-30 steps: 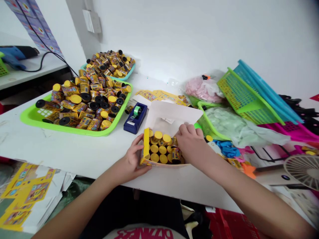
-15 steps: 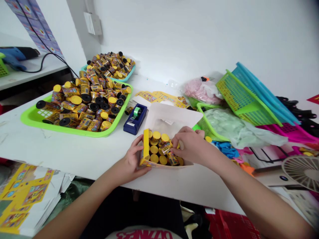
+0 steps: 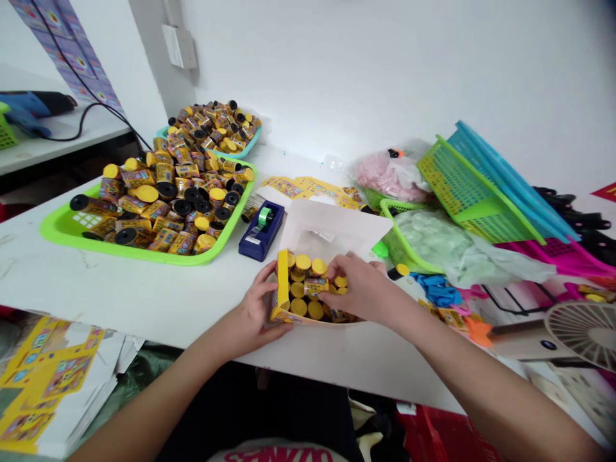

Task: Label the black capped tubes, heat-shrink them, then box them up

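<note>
A small cardboard box point(image 3: 283, 282) with yellow sides and a raised white lid flap point(image 3: 332, 221) stands near the table's front edge. Inside it, several yellow-capped canisters point(image 3: 298, 307) stand upright in rows. One canister point(image 3: 315, 286) lies on its side across the others, pinched by the fingertips of my right hand point(image 3: 359, 285). My left hand point(image 3: 257, 311) grips the box's left end, thumb at the front and fingers along the side. My right hand covers the right part of the box.
A green basket point(image 3: 129, 255) heaped with canisters is at left, a blue basket point(image 3: 253, 142) of them behind. A tape dispenser point(image 3: 261, 231) stands beside the box. At right are tilted baskets point(image 3: 481, 186), plastic bags point(image 3: 433, 237) and a fan point(image 3: 584, 330).
My right hand has shifted slightly left and down. The canister at its fingertips has turned from slanted to nearly level across the others. The left hand and box are practically still.
</note>
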A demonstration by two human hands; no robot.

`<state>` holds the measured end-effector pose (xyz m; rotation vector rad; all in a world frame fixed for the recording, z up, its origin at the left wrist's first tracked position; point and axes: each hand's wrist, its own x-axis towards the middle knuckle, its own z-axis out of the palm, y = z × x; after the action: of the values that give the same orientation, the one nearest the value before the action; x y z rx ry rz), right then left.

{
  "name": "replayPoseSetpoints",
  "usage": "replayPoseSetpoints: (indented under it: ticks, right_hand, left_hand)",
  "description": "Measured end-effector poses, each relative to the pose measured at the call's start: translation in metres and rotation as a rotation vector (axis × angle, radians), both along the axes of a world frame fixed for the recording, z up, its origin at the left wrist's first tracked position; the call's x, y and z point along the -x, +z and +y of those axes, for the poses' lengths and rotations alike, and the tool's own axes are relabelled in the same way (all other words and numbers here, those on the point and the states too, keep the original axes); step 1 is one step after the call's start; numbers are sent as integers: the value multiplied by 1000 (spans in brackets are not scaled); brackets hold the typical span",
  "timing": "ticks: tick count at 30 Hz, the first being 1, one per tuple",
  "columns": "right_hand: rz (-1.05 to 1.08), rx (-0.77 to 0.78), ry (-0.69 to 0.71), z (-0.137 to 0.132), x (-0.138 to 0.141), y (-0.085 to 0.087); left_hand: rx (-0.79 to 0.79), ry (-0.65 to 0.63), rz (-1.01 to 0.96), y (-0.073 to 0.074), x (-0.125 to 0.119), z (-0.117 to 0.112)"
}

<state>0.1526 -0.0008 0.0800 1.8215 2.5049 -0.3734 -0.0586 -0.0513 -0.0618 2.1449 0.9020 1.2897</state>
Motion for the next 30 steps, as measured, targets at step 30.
replayPoseSetpoints:
  ticks: [30]
  right_hand:
    - [-237,98,134,-8,-14,21]
  left_hand:
    - [-6,-2,-41,-3,-2,1]
